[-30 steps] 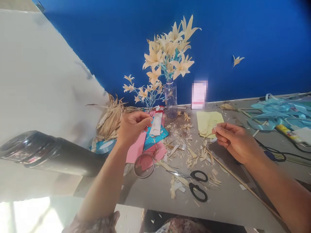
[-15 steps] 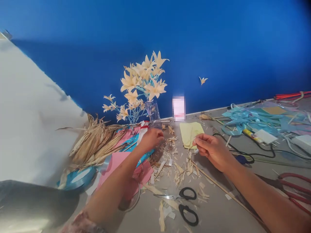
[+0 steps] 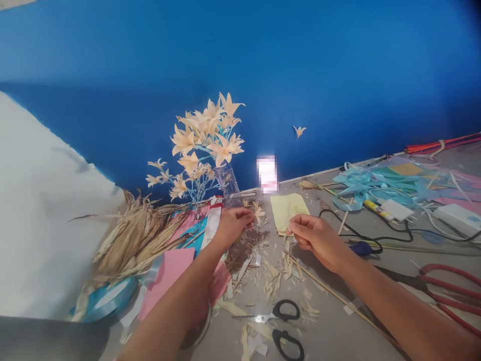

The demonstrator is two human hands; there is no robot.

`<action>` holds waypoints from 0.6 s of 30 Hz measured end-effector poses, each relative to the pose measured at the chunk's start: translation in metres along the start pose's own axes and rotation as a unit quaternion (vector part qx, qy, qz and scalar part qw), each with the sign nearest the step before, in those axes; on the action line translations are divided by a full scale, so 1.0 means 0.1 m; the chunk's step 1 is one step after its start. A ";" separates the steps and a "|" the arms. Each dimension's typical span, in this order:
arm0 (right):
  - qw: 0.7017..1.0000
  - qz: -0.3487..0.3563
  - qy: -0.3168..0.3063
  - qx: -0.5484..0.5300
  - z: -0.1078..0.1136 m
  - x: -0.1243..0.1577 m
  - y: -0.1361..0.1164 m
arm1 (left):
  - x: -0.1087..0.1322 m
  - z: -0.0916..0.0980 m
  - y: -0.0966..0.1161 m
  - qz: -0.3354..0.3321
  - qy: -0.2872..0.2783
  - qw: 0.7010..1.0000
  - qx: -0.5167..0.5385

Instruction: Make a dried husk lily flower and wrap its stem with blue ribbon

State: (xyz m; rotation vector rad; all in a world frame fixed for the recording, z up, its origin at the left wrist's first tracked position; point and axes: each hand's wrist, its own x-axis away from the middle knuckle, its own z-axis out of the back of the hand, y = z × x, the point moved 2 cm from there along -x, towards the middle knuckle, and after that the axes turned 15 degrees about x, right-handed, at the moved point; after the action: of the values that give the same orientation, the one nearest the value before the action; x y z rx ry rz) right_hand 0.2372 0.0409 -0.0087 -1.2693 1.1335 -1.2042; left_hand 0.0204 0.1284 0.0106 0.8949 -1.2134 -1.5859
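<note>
My left hand [image 3: 233, 224] reaches forward over the table, fingers pinched on a small straw flower [image 3: 258, 212] near the base of the clear vase [image 3: 228, 184]. The vase holds a bunch of pale straw flowers [image 3: 206, 134] on blue stems. My right hand [image 3: 314, 237] hovers just right of it, thumb and forefinger pinched on a tiny pale scrap beside a yellow paper sheet [image 3: 287, 208]. Straw cuttings [image 3: 272, 271] litter the grey table between and below both hands.
Black-handled scissors [image 3: 281, 325] lie near the front edge. A pile of dried husks [image 3: 134, 234], pink paper [image 3: 167, 271] and a blue ribbon roll [image 3: 108, 299] sit left. Light blue ribbon [image 3: 379, 181], a black cable [image 3: 379, 235], a thin stick [image 3: 338, 297] and red handles [image 3: 451, 291] lie right.
My left hand has stretched forward from near my body to the vase base and pinched a small flower. The view has swung right and up; my right hand stays pinched.
</note>
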 end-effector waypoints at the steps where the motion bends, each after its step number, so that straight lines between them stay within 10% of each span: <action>1: 1.000 0.001 -0.009 0.003 -0.01 0.01 0.01 | 0.11 0.00 0.03 0.008 -0.001 0.999 0.041; 3: 1.000 0.003 -0.031 0.006 -0.05 0.02 0.03 | 0.36 -0.04 0.09 0.031 -0.007 0.991 0.133; 5: 0.998 0.006 -0.055 0.009 -0.09 0.05 0.03 | 0.61 -0.13 0.10 0.124 -0.005 0.909 0.397; 9: 0.995 0.010 -0.088 0.034 -0.19 0.14 0.01 | 0.94 -0.34 0.05 0.191 0.001 0.794 0.577; 18: 0.958 0.135 -0.065 0.245 -0.39 0.29 -0.05 | 1.07 -0.51 -0.17 0.194 0.032 0.721 0.664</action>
State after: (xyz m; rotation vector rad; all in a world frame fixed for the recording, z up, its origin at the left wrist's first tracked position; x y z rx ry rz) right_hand 0.1997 0.0098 -0.0022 -0.7751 0.8117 -1.0899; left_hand 0.0298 0.0130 -0.0203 1.3539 -2.3070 -0.1001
